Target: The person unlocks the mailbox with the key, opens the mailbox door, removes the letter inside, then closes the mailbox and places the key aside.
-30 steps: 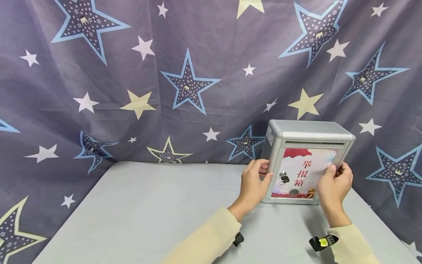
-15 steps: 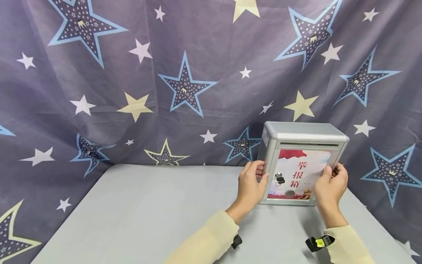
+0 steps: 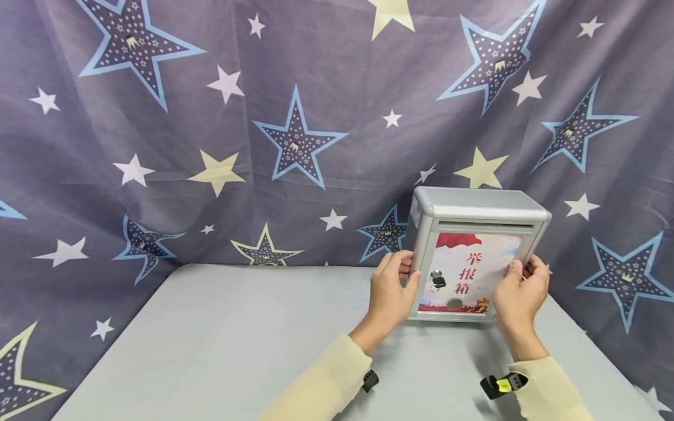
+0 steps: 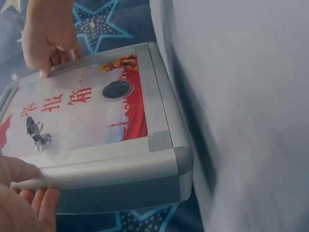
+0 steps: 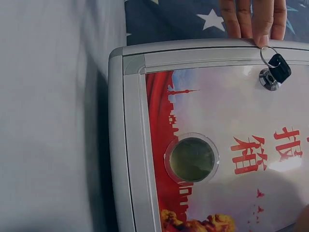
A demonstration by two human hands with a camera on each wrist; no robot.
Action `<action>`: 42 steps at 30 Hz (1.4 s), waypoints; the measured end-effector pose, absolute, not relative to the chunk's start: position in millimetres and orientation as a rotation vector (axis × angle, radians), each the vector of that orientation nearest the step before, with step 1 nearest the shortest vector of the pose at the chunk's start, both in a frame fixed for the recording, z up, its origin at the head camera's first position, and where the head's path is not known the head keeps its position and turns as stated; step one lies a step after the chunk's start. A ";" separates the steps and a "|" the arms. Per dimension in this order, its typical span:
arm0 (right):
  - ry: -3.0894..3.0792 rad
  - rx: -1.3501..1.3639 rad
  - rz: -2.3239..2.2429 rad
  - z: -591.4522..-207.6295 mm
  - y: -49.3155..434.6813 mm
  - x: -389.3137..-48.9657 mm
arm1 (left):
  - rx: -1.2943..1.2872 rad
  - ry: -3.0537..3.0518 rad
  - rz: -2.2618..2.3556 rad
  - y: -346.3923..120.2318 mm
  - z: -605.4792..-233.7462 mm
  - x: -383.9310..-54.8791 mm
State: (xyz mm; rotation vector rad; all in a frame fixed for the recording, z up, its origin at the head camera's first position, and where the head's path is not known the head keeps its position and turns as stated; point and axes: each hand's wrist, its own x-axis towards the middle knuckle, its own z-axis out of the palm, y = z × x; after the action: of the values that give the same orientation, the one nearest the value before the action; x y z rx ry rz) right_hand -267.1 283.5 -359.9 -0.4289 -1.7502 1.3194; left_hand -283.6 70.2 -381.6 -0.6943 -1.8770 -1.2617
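A grey metal suggestion box [image 3: 468, 266] with red Chinese characters stands upright at the right of the table, leaning slightly. My left hand [image 3: 387, 292] grips its left side, thumb on the front edge and fingers around the side. On the opposite side my right hand [image 3: 520, 295] holds the edge the same way. A lock [image 4: 42, 141] with a black-headed key [image 5: 280, 68] on a ring sits on the front panel near the left hand. Low on the panel is a round window [image 5: 192, 159]. A narrow slot [image 3: 484, 224] runs below the top. The box's back is hidden.
A grey-covered table [image 3: 237, 339] spreads out to the left and in front of the box. Behind it hangs a purple-grey curtain [image 3: 337, 70] printed with stars, which also closes in both sides. Black straps [image 3: 502, 386] show at the cream sleeves [image 3: 323, 380].
Both hands have shifted the box a little to the left and slightly up in the head view over the last half second. Their hold on its sides looks the same. The head view also shifted slightly earlier.
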 end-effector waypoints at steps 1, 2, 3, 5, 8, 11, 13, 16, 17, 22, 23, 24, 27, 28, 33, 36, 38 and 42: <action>-1.745 -0.422 1.325 -358.1 280.8 -266.9 | -0.699 -1.872 -1.265 67.4 -379.7 -283.6; -1.744 -0.415 1.330 -356.7 278.2 -266.6 | -0.703 -1.866 -1.270 64.5 -377.7 -283.5; -1.744 -0.410 1.329 -355.8 275.8 -266.7 | -0.705 -1.860 -1.272 61.5 -375.8 -283.1; -1.748 -0.400 1.334 -353.7 269.4 -265.5 | -0.704 -1.858 -1.282 55.4 -371.6 -281.4; -1.739 -0.385 1.348 -351.3 260.2 -264.7 | -0.703 -1.844 -1.287 45.8 -366.5 -279.5; -1.711 -0.361 1.358 -348.3 249.4 -264.2 | -0.699 -1.837 -1.278 35.1 -362.4 -277.9; -1.692 -0.337 1.361 -346.0 242.4 -264.8 | -0.701 -1.825 -1.268 27.6 -359.8 -276.7; -1.676 -0.307 1.367 -341.5 230.0 -265.7 | -0.702 -1.814 -1.250 15.8 -355.5 -274.1; -1.671 -0.296 1.370 -340.1 226.2 -266.2 | -0.700 -1.813 -1.248 11.8 -354.0 -273.3; -1.654 -0.247 1.389 -335.1 208.4 -268.7 | -0.681 -1.799 -1.256 -7.5 -348.5 -270.3; -1.653 -0.237 1.390 -334.8 205.5 -269.3 | -0.676 -1.797 -1.261 -10.9 -348.2 -270.1; -1.652 -0.229 1.389 -334.8 202.8 -269.9 | -0.671 -1.796 -1.265 -14.2 -348.4 -269.8; -1.657 -0.211 1.388 -336.9 195.8 -271.9 | -0.661 -1.801 -1.275 -22.6 -350.8 -269.5; -1.659 -0.207 1.388 -338.1 193.6 -272.3 | -0.658 -1.806 -1.274 -25.1 -352.0 -269.3; -1.671 -0.191 1.386 -345.7 180.9 -273.9 | -0.646 -1.822 -1.267 -38.4 -358.4 -271.1; -1.665 -0.182 1.391 -348.8 170.8 -275.5 | -0.627 -1.827 -1.272 -47.7 -360.3 -272.8; -1.663 -0.180 1.394 -349.9 163.4 -276.6 | -0.607 -1.834 -1.275 -54.0 -361.9 -273.9; -1.664 -0.186 1.401 -352.4 149.6 -278.6 | -0.558 -1.873 -1.268 -66.1 -366.6 -274.7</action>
State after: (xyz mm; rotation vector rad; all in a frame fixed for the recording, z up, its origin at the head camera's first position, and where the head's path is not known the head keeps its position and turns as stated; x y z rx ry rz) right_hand -278.6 149.6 -352.4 -0.1864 -1.6636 1.4014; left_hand -274.7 -66.1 -366.6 -0.5581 -1.8732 -1.2682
